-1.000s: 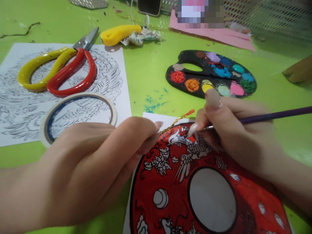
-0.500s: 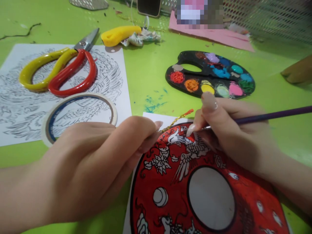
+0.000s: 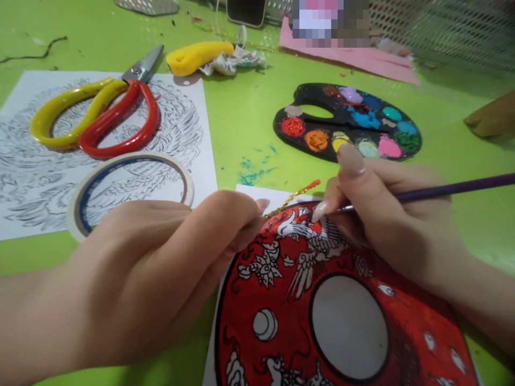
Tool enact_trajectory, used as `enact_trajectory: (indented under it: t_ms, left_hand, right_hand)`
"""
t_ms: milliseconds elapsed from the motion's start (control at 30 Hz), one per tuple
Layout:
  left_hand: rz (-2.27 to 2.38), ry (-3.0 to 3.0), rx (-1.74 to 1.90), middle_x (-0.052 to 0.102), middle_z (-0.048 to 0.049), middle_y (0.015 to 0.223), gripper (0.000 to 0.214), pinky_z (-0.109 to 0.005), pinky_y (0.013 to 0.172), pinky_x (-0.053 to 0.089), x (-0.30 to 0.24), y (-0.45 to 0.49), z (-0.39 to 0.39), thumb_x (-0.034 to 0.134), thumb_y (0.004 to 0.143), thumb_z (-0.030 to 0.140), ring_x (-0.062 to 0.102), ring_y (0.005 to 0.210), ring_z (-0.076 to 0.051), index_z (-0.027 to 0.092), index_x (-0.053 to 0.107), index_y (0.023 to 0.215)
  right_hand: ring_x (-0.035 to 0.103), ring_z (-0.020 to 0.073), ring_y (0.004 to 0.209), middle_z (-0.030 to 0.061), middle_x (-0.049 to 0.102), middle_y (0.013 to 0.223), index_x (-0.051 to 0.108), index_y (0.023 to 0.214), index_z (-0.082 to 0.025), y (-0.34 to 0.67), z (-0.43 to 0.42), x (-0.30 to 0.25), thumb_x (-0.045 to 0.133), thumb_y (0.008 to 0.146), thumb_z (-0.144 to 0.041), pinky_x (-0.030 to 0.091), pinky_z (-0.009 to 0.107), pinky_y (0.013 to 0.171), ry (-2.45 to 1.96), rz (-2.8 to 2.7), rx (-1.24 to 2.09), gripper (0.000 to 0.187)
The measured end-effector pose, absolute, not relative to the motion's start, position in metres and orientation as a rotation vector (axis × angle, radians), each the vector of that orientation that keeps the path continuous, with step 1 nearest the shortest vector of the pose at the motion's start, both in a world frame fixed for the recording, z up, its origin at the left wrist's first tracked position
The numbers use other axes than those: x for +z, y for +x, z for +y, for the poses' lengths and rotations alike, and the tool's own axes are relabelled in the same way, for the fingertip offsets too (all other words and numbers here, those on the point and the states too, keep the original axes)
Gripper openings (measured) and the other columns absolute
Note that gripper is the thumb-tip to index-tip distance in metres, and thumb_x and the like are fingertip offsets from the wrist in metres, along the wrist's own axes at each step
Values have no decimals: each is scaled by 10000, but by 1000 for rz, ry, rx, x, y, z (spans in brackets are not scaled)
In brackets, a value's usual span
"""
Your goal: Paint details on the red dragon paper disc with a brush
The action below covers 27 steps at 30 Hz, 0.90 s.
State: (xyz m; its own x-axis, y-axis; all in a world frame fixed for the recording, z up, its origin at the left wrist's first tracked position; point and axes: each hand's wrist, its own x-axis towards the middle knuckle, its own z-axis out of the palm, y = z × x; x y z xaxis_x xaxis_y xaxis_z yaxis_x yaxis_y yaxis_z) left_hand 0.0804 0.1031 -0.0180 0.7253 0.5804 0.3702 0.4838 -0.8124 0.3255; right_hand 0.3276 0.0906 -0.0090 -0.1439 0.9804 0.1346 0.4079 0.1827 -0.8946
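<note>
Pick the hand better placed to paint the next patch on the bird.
Right. The right hand grips the brush, tip at the bird on the red sheet, palette just beyond. The left hand rests at the sheet's left edge, no tool visible.

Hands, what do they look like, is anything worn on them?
The left hand and right hand are bare: no gloves, rings or watch show. Forearms are bare too, no sleeves in view. The nails are long and glossy.
</note>
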Motion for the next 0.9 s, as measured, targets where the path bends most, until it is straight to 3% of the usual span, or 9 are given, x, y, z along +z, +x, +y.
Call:
enact_trajectory:
  t_ms: [100,367,633,900]
  left_hand:
    - [839,2710,690,316,90,532,205,-190,345,258,-18,80,104,438,999,328,302,391,-47,193,588,967]
    - [881,2719,686,321,85,529,217,-193,339,277,-18,83,101,414,1002,320,320,389,-56,195,589,975]
    - [855,2717,690,330,88,517,231,-187,302,274,-17,82,101,401,1004,313,322,363,-53,202,590,929]
    - [814,2731,710,334,94,507,225,-167,308,271,-16,83,104,409,1002,303,327,358,-41,184,588,937]
  right_hand:
    - [394,33,341,-69,467,437,570,590,-204,327,93,-9,512,999,-391,368,205,397,-1319,-1785,900,453]
    - [387,25,344,-77,458,431,565,606,-201,327,92,-12,529,998,-341,314,180,357,-1350,-1790,839,418]
    - [401,28,352,-50,451,430,508,549,-183,325,95,-7,480,994,-470,286,170,318,-1292,-1881,874,531]
    - [379,16,339,-60,449,426,537,566,-184,328,93,-9,494,1004,-412,260,168,315,-1362,-1852,822,496]
